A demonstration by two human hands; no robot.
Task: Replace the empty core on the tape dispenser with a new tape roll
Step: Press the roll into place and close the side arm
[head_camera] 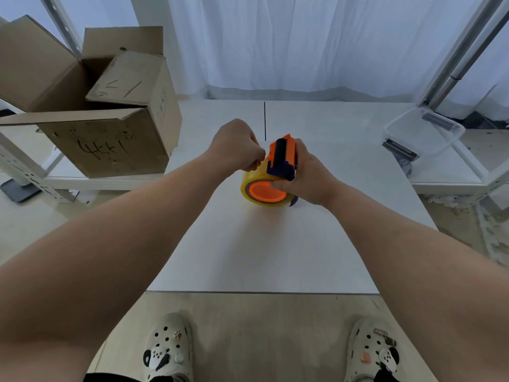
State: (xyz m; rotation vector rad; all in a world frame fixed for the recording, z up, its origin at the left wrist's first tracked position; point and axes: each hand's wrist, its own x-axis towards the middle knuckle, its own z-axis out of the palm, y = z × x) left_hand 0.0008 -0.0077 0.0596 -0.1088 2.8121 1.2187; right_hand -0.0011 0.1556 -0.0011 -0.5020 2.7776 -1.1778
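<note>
An orange and blue tape dispenser point(281, 157) with a black roller sits in the middle of the white table point(261, 244). A yellowish tape roll point(252, 186) is mounted on its orange hub, whose open end faces me. My right hand point(308, 175) grips the dispenser from the right side, thumb at the hub's rim. My left hand point(237, 146) is closed in a pinch at the top left of the roll, just beside the roller; what it pinches is too thin to see, likely the tape's end.
An open cardboard box point(110, 114) stands on a low shelf at the left. A clear plastic bin point(424, 133) sits at the right back on a side shelf. White curtains hang behind the table. My feet stand below the table's near edge.
</note>
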